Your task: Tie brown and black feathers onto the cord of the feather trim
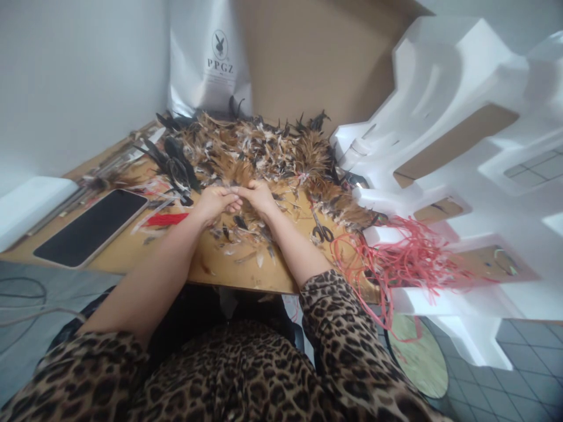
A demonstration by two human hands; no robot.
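Observation:
My left hand (216, 202) and my right hand (259, 196) meet at the middle of a wooden table (132, 249), fingers curled together in a pinch. What they hold is too small to make out. Just beyond them lies a big heap of brown, white and black feathers (259, 149). Loose feathers (240, 234) are scattered on the wood under my wrists. Small black scissors (322, 230) lie close to my right forearm.
A dark tablet (90, 227) and a red bundle (165, 220) lie at left, with metal rods (83, 184) behind. A tangle of red elastic strings (404, 261) hangs at right over white foam packing (461, 117). A silver bag (209, 58) and cardboard (321, 58) stand behind.

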